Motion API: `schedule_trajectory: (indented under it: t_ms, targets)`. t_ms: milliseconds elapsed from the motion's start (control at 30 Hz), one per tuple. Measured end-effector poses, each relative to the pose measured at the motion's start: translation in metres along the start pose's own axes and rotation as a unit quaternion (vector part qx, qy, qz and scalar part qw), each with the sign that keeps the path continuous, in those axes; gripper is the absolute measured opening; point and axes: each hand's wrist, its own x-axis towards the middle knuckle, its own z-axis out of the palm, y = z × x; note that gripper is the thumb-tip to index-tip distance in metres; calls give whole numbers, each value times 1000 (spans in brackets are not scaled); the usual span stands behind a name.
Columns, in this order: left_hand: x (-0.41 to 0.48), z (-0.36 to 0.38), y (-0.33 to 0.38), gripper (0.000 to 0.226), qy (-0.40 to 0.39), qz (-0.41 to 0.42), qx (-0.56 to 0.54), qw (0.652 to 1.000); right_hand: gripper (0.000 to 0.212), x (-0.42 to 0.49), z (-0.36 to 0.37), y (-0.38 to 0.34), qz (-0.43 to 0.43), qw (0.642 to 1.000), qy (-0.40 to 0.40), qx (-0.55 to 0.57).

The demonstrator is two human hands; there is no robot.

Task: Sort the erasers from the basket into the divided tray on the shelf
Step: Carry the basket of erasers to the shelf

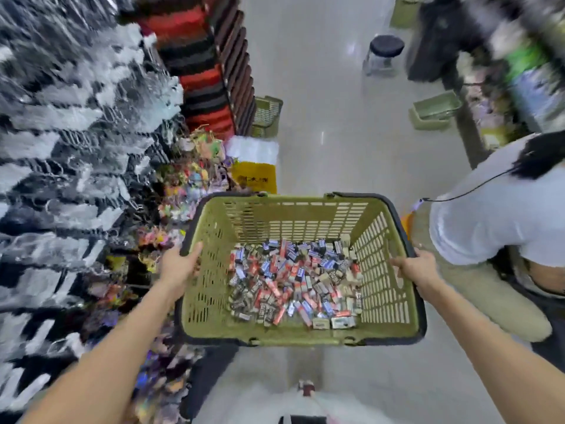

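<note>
One green plastic basket (293, 215) with slotted walls and a dark rim was held between two hands. The left hand (180, 266) gripped its rim at 9 o'clock and the right hand (417, 269) at 3 o'clock. On its bottom lay a heap of small, wrapped, rectangular erasers (293, 283), too many to count.

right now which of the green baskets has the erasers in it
The near basket, gripped at its side rims by the left hand and right hand; erasers cover its bottom. The other green baskets sit on the floor.
</note>
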Motion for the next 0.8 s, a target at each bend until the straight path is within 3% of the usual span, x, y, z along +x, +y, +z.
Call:
schedule_trajectory:
  t_ms: [367,800]
  targets:
    - [233,121,211,34,-98,78,93,988,11,167,4,-151,39,993,73,79]
    - [407,349,430,34,-72,102,158,980,23,465,-69,-302,51,991,82,93]
